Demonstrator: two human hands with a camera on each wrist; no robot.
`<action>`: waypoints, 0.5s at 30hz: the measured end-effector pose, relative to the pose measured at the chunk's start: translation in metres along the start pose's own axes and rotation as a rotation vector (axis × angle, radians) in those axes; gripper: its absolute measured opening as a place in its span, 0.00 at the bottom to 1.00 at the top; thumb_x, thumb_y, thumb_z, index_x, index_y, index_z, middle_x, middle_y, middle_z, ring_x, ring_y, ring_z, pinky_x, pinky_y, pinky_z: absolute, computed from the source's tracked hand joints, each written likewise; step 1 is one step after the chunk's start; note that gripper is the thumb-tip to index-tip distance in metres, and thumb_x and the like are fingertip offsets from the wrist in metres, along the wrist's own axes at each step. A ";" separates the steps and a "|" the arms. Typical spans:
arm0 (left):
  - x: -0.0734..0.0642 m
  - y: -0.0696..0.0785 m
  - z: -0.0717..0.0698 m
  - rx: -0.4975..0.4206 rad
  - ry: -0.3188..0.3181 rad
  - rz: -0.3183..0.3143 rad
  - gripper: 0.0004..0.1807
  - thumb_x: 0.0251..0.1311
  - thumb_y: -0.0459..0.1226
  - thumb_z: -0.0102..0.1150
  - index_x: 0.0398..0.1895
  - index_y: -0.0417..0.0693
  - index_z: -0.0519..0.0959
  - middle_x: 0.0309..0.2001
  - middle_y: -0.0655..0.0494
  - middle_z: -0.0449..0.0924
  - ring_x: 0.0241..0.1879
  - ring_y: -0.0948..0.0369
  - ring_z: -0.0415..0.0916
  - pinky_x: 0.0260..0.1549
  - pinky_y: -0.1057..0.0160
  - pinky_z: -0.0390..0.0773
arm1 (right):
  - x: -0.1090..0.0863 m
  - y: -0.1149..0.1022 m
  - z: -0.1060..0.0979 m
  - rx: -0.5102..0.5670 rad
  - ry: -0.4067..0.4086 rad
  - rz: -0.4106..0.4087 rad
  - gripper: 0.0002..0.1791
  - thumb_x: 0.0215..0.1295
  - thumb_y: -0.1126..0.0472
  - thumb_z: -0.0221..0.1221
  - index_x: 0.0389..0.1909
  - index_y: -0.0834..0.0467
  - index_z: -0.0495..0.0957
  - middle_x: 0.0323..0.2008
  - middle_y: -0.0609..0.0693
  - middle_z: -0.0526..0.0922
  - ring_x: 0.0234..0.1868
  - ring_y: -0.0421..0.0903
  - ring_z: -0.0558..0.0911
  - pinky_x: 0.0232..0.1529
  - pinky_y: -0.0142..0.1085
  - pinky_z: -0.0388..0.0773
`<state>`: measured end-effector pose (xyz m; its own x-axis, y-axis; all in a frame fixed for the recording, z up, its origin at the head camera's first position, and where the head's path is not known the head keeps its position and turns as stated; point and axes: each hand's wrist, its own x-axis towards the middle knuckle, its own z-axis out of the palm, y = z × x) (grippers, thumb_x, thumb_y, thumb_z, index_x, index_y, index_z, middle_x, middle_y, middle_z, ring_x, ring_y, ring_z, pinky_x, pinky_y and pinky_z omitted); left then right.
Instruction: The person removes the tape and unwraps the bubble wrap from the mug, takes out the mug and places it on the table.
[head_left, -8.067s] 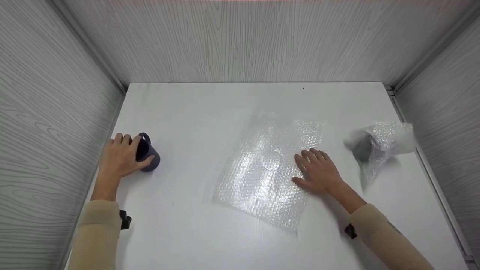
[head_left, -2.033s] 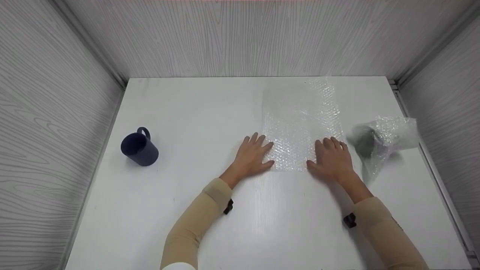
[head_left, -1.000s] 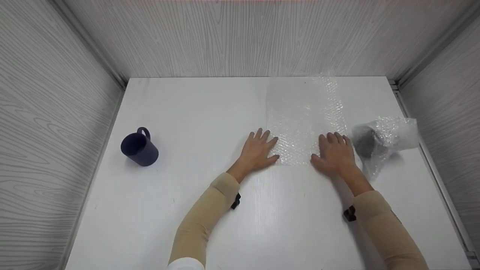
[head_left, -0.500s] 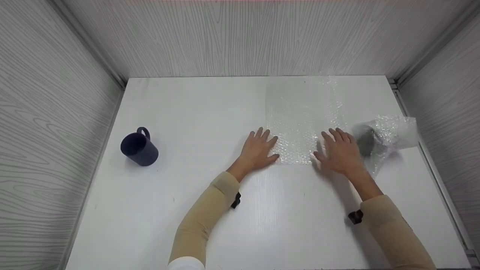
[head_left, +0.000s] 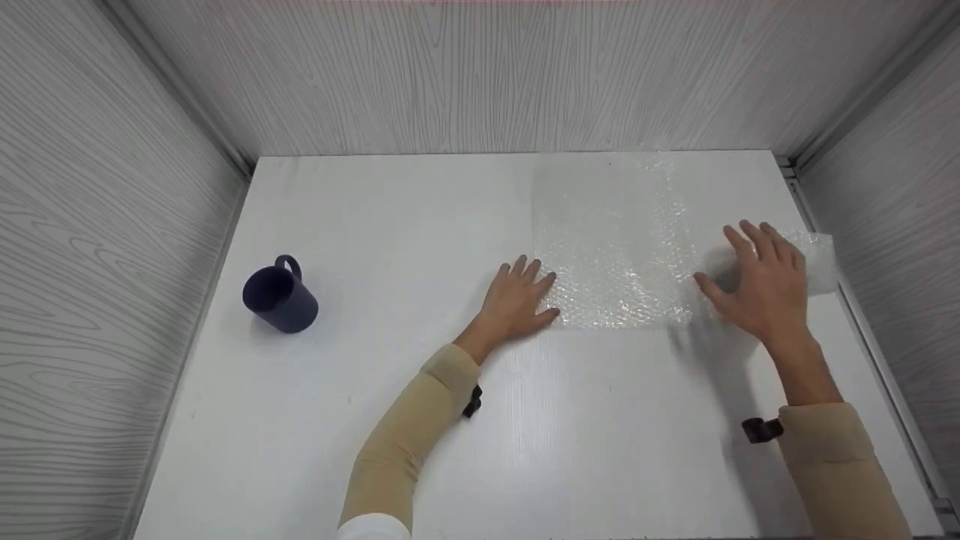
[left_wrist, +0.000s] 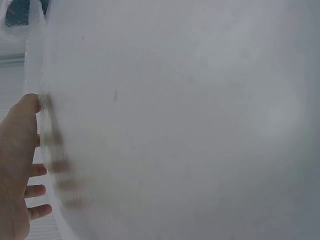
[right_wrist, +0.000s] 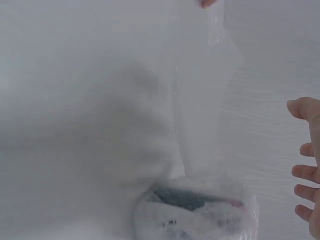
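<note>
A clear sheet of bubble wrap lies flat on the white table, reaching to its back edge. My left hand rests on the sheet's near left edge, fingers spread. Over at the right, my right hand hovers with fingers apart above a bubble-wrapped bundle, hiding most of it in the head view. In the right wrist view, something dark grey-green shows through the bundle's wrap, and the fingers stand clear of it, holding nothing.
A dark blue mug leans on the left of the table, its mouth toward the left and its handle at the back. Pale wood-grain panels enclose the table at the back and on both sides.
My right hand has lifted off the bubble wrap and moved right over the bundle. Earlier, my left hand was at the mug; it then came to the sheet, which now lies further back and right.
</note>
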<state>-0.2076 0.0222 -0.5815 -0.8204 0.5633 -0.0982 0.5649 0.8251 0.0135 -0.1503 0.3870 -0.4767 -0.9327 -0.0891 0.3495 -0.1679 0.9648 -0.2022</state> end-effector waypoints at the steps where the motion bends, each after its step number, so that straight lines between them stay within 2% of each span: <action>1: 0.000 0.000 0.000 -0.001 -0.002 -0.001 0.40 0.75 0.68 0.39 0.83 0.61 0.60 0.83 0.48 0.60 0.84 0.45 0.54 0.81 0.44 0.61 | -0.001 0.006 -0.003 -0.001 0.008 0.020 0.44 0.61 0.45 0.69 0.75 0.60 0.69 0.75 0.67 0.70 0.78 0.70 0.63 0.75 0.70 0.57; 9: 0.000 0.001 -0.001 0.007 -0.007 -0.011 0.41 0.75 0.68 0.39 0.83 0.62 0.60 0.84 0.49 0.59 0.85 0.46 0.54 0.82 0.45 0.59 | -0.008 0.048 -0.018 -0.001 0.023 0.142 0.49 0.58 0.38 0.68 0.77 0.57 0.67 0.78 0.65 0.65 0.77 0.72 0.62 0.73 0.74 0.55; 15: -0.002 0.001 -0.001 0.026 -0.009 -0.002 0.41 0.75 0.69 0.36 0.84 0.62 0.59 0.84 0.49 0.59 0.85 0.46 0.53 0.82 0.44 0.58 | -0.011 0.065 -0.013 0.038 0.055 0.183 0.55 0.51 0.35 0.71 0.77 0.58 0.66 0.77 0.69 0.64 0.75 0.77 0.63 0.71 0.77 0.58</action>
<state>-0.2058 0.0219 -0.5799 -0.8206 0.5615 -0.1067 0.5658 0.8245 -0.0127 -0.1466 0.4544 -0.4820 -0.9300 0.1015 0.3534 -0.0101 0.9537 -0.3006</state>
